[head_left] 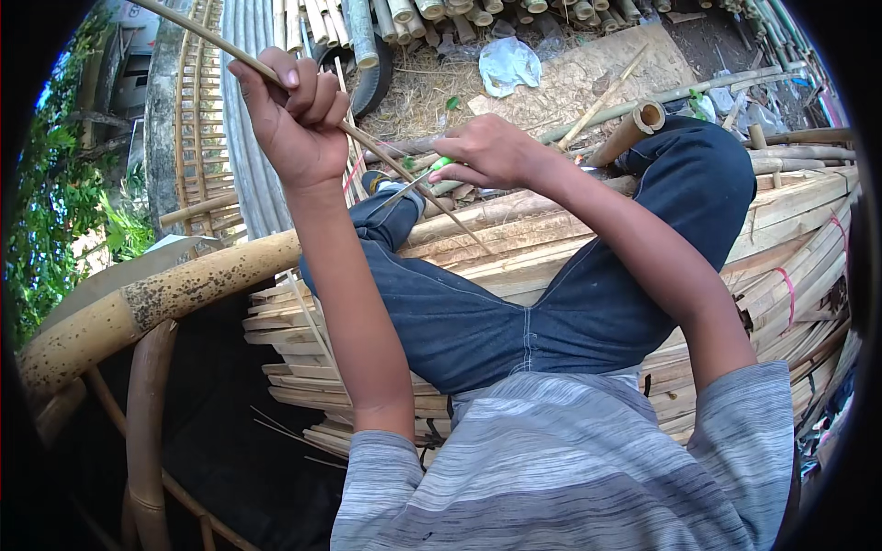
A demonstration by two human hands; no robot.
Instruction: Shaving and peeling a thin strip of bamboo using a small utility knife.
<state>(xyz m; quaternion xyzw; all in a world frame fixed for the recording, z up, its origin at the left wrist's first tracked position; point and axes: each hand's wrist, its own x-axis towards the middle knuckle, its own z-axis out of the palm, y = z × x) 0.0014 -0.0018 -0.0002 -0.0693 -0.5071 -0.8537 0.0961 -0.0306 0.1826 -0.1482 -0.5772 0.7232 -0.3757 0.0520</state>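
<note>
A long, thin bamboo stick (395, 163) slants from the upper left down to the right across my lap. My left hand (299, 115) is raised with its fingers wrapped round the upper part of it. To the right, my right hand (487, 151) is closed on a small knife (443, 163) with a bright green handle. Most of that handle is hidden by my fingers. The narrow blade points down and left and appears to cross the stick below my left hand; whether it touches cannot be told. My legs, in dark jeans, are spread under the stick's lower end.
Bundled split bamboo strips (781, 220) lie beneath me. A thick bamboo pole (211, 280) runs along my left, and a cut bamboo piece (634, 129) rests by my right knee. Beyond are stacked poles (404, 14), a tyre (375, 83), a white plastic bag (510, 66) and corrugated sheeting (253, 138).
</note>
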